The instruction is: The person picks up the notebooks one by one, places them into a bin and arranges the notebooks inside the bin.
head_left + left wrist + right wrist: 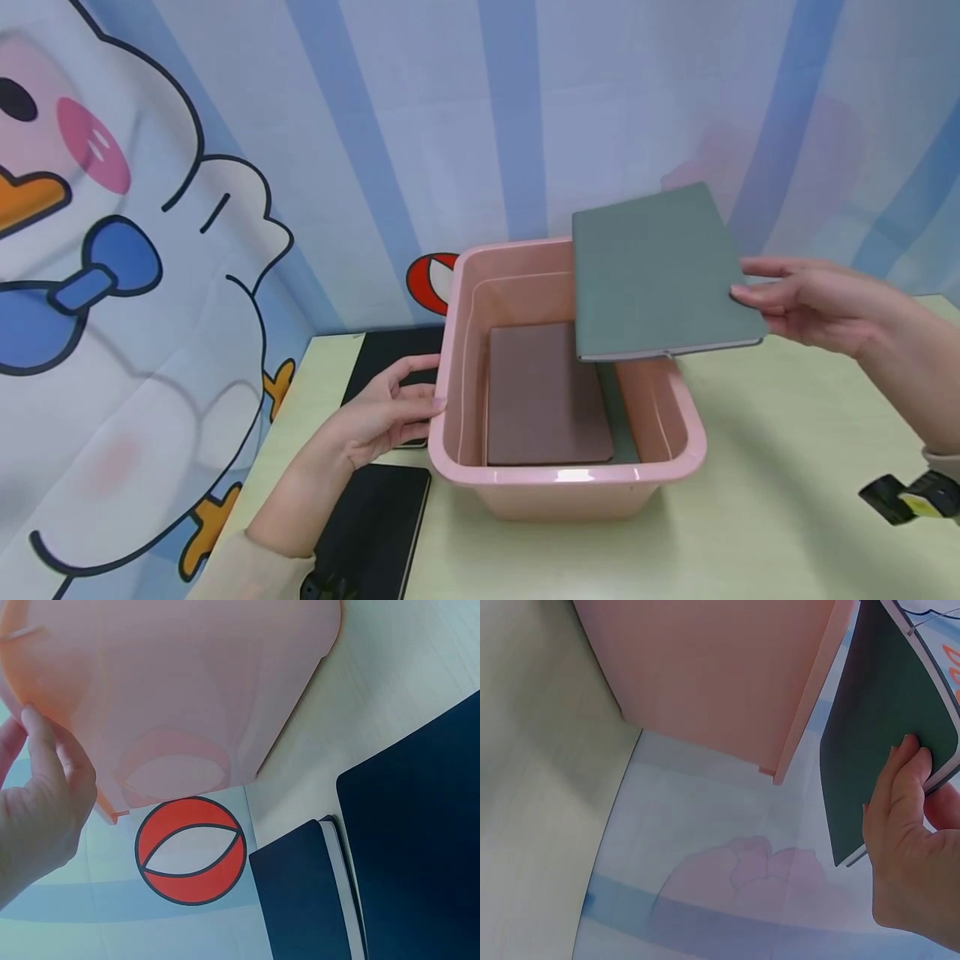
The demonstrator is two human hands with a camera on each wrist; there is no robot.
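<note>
Right hand [821, 304], fingers pinching right edge of green notebook [660, 275], thumb on top; notebook raised, tilted, over far right part of pink bin [570, 475]. Left hand [386, 408] pinching bin's left rim. Brown notebook [543, 400] inside, overlapping greenish item [621, 417]. Two black notebooks [378, 525] left of bin, on table [772, 483].

A pale beige fabric sleeve [251, 575] covers the lower part of the left forearm [296, 500], ending in a plain cuff. A small black device [321, 587] sits there, cut off by the head view's edge. On the right forearm [911, 392], a matching beige cuff [942, 463] adjoins a blocky black device [887, 497] bearing a yellow patch [917, 505].
</note>
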